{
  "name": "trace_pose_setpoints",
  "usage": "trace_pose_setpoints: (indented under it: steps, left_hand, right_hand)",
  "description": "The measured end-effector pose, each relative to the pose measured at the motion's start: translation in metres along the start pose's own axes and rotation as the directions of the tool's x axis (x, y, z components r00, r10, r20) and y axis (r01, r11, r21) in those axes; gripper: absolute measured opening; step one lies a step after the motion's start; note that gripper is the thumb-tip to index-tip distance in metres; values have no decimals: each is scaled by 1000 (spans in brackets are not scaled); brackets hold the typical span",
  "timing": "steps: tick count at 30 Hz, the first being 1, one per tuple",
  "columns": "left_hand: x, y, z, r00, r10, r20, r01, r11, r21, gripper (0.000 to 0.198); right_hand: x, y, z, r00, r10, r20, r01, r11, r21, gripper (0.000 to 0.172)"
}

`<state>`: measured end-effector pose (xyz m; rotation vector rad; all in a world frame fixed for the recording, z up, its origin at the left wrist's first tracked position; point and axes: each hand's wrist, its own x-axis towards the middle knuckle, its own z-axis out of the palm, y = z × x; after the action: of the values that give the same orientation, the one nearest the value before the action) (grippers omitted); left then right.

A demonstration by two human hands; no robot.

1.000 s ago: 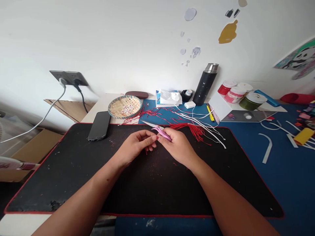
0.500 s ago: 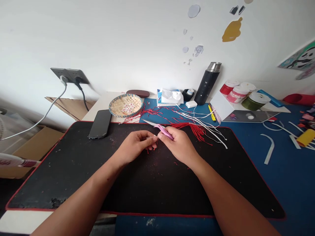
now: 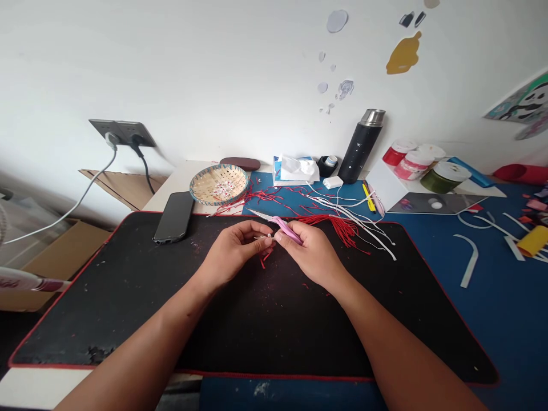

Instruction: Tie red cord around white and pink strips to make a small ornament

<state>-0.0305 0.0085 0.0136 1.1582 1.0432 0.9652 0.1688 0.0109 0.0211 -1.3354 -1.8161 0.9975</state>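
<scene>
Over the black mat [image 3: 278,325], my two hands meet at the fingertips. My left hand [image 3: 231,251] is closed in a pinch on a small piece of cord; its red ends [image 3: 264,261] hang below the fingers, and a thin pale strand with a tiny white bit [image 3: 269,235] shows at the tips. Pink-handled scissors [image 3: 287,229] rest in my right hand [image 3: 314,254], their blades pointing to the far left. The right thumb and forefinger also pinch near the pale strand. What lies between the fingertips is partly hidden.
Behind the hands lie red cords [image 3: 342,231] and white cords [image 3: 342,210]. A woven basket [image 3: 199,191] holds small pale pieces. A phone [image 3: 174,217] lies on the left; a black flask [image 3: 362,148], a tissue box [image 3: 295,182] and jars [image 3: 443,178] stand at the back.
The left fingers have shifted slightly and opened a little around the cord. Its red ends now hang differently, and the tiny white bit shows more clearly. The scissors stay in the right hand.
</scene>
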Motion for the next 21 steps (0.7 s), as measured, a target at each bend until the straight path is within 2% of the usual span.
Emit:
trace_pose_setpoints:
  steps: [4, 11, 21]
  left_hand:
    - [2, -3, -1, 999, -38, 9, 38, 996, -79, 38]
    - [3, -5, -2, 998, -28, 54, 36, 988, -150, 32]
    - [3, -10, -1, 1000, 12, -1, -12, 996, -84, 25]
  right_hand:
    - [0, 0, 1, 1000, -10, 0, 10, 1000, 5, 26]
    - [0, 2, 3, 1000, 7, 22, -7, 1000, 10, 26]
    - [0, 3, 3, 999, 35, 33, -35, 999, -4, 26]
